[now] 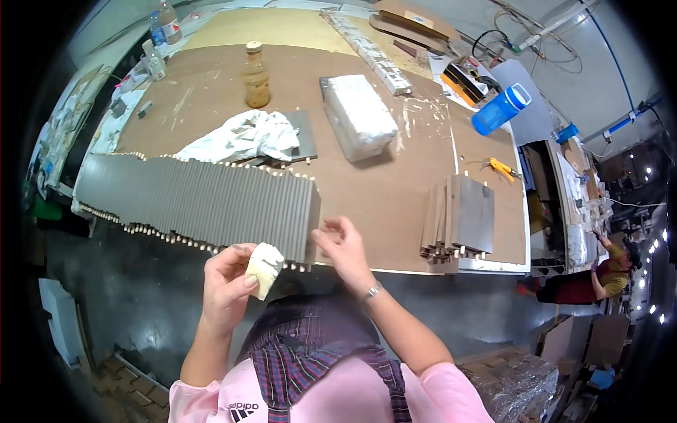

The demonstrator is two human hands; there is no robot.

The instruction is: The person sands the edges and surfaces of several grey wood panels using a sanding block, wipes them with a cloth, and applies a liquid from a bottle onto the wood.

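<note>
One pale pad btwn pinched L fingers; R fingers part-spread nr gray panel row, contact unclear.

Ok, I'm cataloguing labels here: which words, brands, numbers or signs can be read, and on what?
Pink shirt: dark lettering, readable, but I won't copy it out.
Clear bottle with red-and-white label, upper left: too small to read.
Cardboard box, top edge: pale label, too small to read.
Grey panels: no print visible.
</note>
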